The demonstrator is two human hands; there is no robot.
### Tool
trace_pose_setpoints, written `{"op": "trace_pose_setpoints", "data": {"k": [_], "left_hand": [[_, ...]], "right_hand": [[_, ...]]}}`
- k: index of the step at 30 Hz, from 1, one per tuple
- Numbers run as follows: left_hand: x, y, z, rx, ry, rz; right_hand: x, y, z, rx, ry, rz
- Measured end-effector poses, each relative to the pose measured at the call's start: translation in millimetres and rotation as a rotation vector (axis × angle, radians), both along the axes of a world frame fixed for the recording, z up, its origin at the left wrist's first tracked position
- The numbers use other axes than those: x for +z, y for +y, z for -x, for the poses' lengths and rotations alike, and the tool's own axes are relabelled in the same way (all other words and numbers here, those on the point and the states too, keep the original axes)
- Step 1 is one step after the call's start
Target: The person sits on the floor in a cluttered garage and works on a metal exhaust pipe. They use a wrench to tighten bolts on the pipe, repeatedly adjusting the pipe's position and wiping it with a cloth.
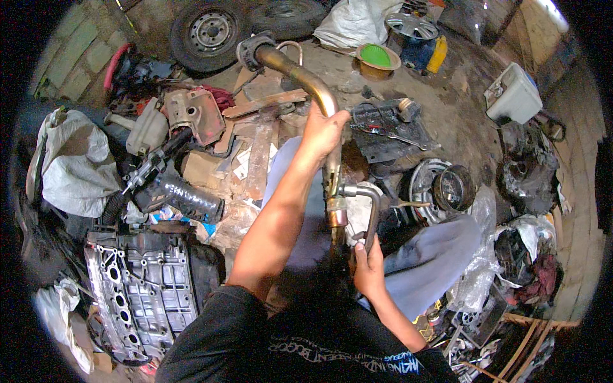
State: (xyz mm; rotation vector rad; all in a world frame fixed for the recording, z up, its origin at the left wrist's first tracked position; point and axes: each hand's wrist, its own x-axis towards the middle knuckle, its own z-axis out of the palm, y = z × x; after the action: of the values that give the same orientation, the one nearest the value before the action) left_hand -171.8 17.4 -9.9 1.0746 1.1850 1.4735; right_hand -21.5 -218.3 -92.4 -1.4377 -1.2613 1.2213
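Across the middle, I hold up a long curved metal pipe [325, 99], brassy and shiny at the bend, with a dark flange at its far upper end. My left hand [324, 133] is closed around it just below the bend. Lower down, a bent grey metal bar [375, 201] meets the pipe's side; whether it is a wrench or a branch of the pipe I cannot tell. My right hand [369, 267] is closed on the bar's lower end, thumb on top. The pipe's near end hangs between my legs, partly lost in shadow.
An engine cylinder head [143, 290] lies at lower left, near a white sack [76, 166]. Beyond the pipe stand tyres [207, 33] and a green-filled bowl [377, 59]. A wrench [407, 140] rests on a black tray. Metal rings [447, 185] lie to the right.
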Motion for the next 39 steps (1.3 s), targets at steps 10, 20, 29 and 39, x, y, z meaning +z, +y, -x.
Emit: {"op": "trace_pose_setpoints", "data": {"k": [10, 20, 29, 39], "left_hand": [[8.8, 1.1, 16.9, -0.072, 0.034, 0.072], [-6.1, 9.3, 45.5, -0.159, -0.316, 0.106], [-0.3, 11.8, 51.3, -0.190, -0.378, 0.171], [-1.3, 12.5, 22.3, -0.058, -0.094, 0.047]], "right_hand": [[37.6, 34.4, -12.5, 0.064, -0.319, -0.209], [72.6, 26.2, 13.3, 0.108, -0.292, -0.047], [36.5, 59.7, 2.6, 0.078, -0.375, -0.225], [-18.7, 78.7, -11.3, -0.046, -0.355, -0.419]]}}
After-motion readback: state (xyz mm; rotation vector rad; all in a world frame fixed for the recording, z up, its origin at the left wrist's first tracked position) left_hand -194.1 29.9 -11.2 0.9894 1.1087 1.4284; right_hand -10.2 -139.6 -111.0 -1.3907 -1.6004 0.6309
